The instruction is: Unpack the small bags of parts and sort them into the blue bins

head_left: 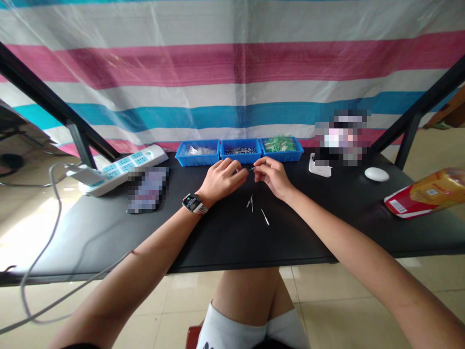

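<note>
My left hand [222, 180], with a smartwatch [193, 203] on the wrist, and my right hand [273, 175] meet over the black table [232, 232]. Both pinch a small thin metal pin [251, 169] between their fingertips. Three similar metal pins [257, 207] lie loose on the table just in front of the hands. Behind the hands stand three blue bins: the left one [198, 152] holds clear plastic bits, the middle one [240, 150] holds metal pins, the right one [282, 148] holds green parts.
A white power strip [121, 167] with a grey cable lies at the back left. A blurred flat object [148, 190] sits beside it. A white stand [319, 167], a white mouse [377, 174] and a red-and-yellow packet [426, 194] are on the right. Black frame struts rise at both sides.
</note>
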Demonstrator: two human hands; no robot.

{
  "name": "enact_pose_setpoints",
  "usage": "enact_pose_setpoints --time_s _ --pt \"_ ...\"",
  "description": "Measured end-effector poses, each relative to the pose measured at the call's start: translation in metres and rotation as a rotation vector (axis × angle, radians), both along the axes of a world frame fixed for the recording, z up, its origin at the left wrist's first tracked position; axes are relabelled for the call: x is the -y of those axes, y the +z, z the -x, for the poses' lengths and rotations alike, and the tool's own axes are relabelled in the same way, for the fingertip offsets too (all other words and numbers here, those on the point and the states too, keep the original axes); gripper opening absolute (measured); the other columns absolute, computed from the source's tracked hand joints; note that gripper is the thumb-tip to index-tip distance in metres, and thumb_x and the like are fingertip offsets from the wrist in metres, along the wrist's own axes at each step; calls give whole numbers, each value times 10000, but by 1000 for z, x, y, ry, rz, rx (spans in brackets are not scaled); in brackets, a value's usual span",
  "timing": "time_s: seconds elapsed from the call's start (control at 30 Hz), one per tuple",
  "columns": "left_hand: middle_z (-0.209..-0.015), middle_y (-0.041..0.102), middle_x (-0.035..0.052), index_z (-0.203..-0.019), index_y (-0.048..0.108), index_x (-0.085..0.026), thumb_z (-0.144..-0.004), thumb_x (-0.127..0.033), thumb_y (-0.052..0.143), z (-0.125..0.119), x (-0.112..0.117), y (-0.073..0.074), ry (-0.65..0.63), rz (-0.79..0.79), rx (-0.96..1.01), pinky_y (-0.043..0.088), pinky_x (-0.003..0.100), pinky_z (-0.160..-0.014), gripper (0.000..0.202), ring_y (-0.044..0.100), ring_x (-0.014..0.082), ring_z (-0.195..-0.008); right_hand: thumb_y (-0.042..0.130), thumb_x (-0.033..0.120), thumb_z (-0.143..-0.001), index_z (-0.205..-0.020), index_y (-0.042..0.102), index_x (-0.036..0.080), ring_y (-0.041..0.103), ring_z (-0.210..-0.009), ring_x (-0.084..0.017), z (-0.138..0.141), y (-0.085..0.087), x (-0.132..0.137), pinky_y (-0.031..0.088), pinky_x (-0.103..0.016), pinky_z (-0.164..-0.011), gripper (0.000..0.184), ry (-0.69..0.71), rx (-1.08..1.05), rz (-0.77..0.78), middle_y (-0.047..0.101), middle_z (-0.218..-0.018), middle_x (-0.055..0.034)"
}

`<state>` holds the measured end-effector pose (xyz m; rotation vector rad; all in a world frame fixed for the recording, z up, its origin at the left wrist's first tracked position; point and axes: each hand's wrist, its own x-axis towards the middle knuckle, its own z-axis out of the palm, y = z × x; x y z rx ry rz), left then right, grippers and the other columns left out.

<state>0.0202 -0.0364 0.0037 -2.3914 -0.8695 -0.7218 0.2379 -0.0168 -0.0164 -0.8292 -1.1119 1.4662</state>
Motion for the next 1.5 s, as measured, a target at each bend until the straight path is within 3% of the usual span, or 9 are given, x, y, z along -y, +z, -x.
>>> enact_pose_setpoints --time_s 0.33,0.77,1.1,1.5 --pt "-951 703 86 -976 705 -240 -1105 -315 562 0 -3 -1 43 38 100 433 404 -733 207 609 242 -855 891 414 -721 -851 713 209 620 -618 -121 1 0 1 567 -266 -583 301 -3 52 -20 693 -769 8" --pt "-918 711 88 -1056 702 -223 -1117 -286 509 -1 -2 -1 92 -8 74 448 404 -752 213 625 251 -858 917 534 -728 -845 708 208 615 -605 -113 2 -3 1 565 -253 -567 405 -9 65 -31 679 -747 20" --pt "-928 714 83 -1006 688 -217 -1148 -311 488 2 -5 -2 67 61 129 446 384 -764 264 619 237 -856 903 359 -692 -873 728 218 626 -618 -122 3 2 3 570 -263 -571 289 -23 30 -37 695 -782 17" --pt "-906 701 81 -980 642 -198 -1153 -288 448 4 -3 0 70 95 159 464 368 -777 275 620 234 -850 908 359 -705 -816 699 218 613 -599 -116 3 5 5 564 -247 -555 276 -36 30 -65 672 -725 31"
